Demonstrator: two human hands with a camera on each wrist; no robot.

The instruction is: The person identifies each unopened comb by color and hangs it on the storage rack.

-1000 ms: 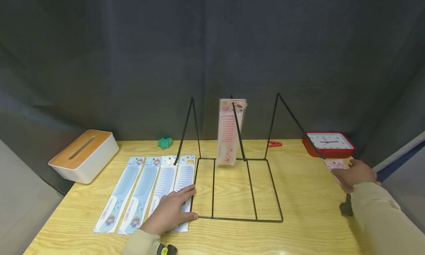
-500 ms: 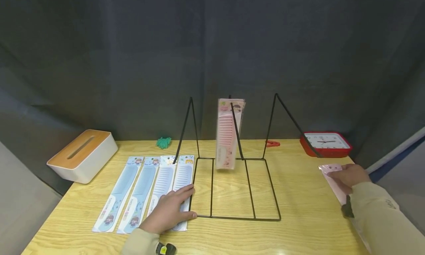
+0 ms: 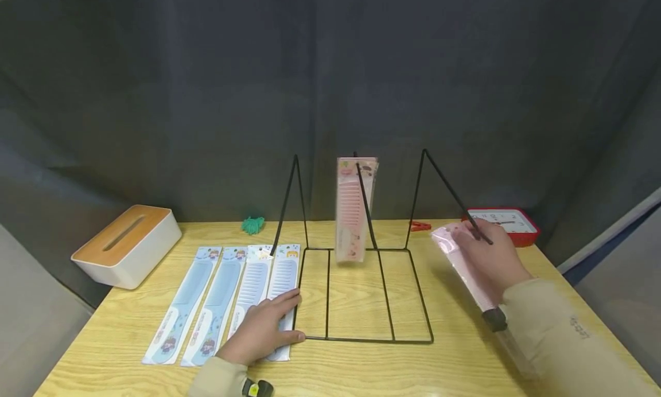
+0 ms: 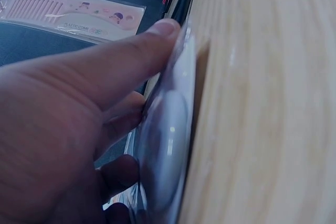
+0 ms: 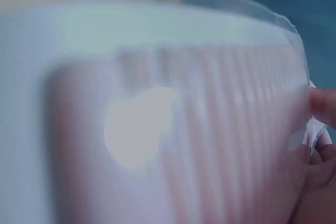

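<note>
My right hand [image 3: 488,256] grips a pink comb [image 3: 466,268] in clear packaging by its upper part, behind the right-hand arm of the black wire rack [image 3: 361,341]. The comb's teeth [image 5: 226,114] fill much of the right wrist view, blurred. Another packaged pink comb [image 3: 350,213] hangs on the rack's middle arm, apparently with more behind it. My left hand [image 3: 260,331] lies with spread fingers over two packaged blue-and-white combs [image 3: 254,279], fingertips and thumb right at the rack's left base wire. Two more packaged blue combs [image 3: 191,294] lie left of it.
A white tissue box [image 3: 129,248] with a wooden lid stands at the back left. Green string [image 3: 253,225] and a red clip [image 3: 420,226] lie along the back. A red clock [image 3: 516,228] sits at the back right, partly hidden by my right hand.
My right hand has lifted the packaged pink comb from the table's right side and brought it leftward to the rack's right arm. My left hand stays in place.
</note>
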